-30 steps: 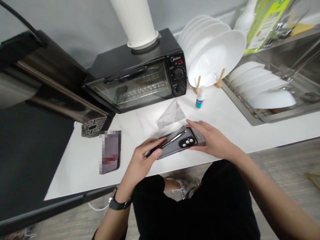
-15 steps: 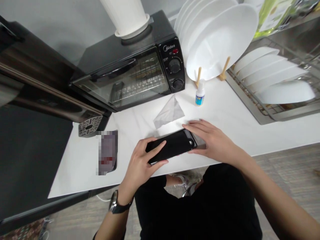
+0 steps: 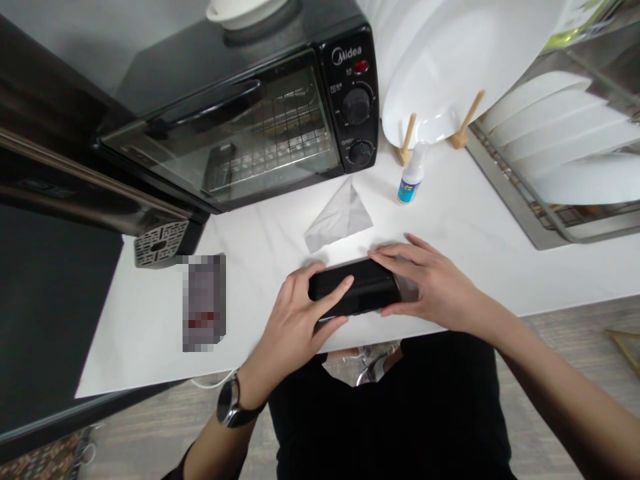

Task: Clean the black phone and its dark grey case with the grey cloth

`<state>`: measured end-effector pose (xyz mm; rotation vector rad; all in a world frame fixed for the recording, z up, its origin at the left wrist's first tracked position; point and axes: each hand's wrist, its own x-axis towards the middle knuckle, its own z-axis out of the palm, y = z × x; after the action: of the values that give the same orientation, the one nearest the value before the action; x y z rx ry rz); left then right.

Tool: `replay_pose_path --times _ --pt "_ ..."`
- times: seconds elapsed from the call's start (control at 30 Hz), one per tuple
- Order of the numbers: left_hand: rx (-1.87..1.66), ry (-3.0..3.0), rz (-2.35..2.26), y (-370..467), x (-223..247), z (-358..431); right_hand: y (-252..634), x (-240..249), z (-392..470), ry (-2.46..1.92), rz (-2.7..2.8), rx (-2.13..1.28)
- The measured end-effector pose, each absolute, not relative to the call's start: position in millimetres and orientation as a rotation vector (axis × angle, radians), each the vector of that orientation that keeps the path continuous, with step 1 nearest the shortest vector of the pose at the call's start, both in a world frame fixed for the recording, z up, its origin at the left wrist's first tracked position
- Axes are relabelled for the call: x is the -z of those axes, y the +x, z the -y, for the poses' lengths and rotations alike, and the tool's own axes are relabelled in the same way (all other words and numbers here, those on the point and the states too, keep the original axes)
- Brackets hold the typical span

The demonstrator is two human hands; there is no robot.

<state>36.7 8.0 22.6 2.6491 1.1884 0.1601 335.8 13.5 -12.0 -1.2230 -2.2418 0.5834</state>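
A flat, glossy black oblong (image 3: 363, 293), about phone-sized, lies on the counter between my hands; its exact kind is unclear. My left hand (image 3: 307, 307) grips its left end, with the index finger laid across the top and the thumb along the near edge. At the other end, my right hand (image 3: 427, 283) is closed around a greyish end piece (image 3: 407, 288), fingers at the far side and thumb at the near side. Just beyond lies a folded grey cloth (image 3: 341, 217). A small white spray bottle (image 3: 411, 177) with a blue label stands farther back.
Behind the cloth sits a black toaster oven (image 3: 270, 127). White plates (image 3: 450, 67) stand in a wooden rack, and white bowls (image 3: 555, 140) fill a metal drainer on the right. A blurred-out phone-like item (image 3: 204, 303) lies left, below a drip tray (image 3: 161, 245). The counter's front edge is near my body.
My view has shifted closer to the counter. The pale round mark at the black oblong's right end no longer shows. Both hands keep their grip on its ends.
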Motion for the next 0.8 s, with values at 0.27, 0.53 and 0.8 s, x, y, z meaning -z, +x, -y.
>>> replay_pose_path --times 0.27,0.53,0.8 --pt "-0.076 2.737 -1.175 47 -20 -8 337 13 -18 -1.218 2.252 -0.620" --pt "-0.313 2.483 -1.203 23 -20 10 328 -17 -20 -1.167 2.196 -0.697" --pt "-0.557 2.311 -1.281 6 -6 17 265 -9 -108 -1.312 2.316 -0.336"
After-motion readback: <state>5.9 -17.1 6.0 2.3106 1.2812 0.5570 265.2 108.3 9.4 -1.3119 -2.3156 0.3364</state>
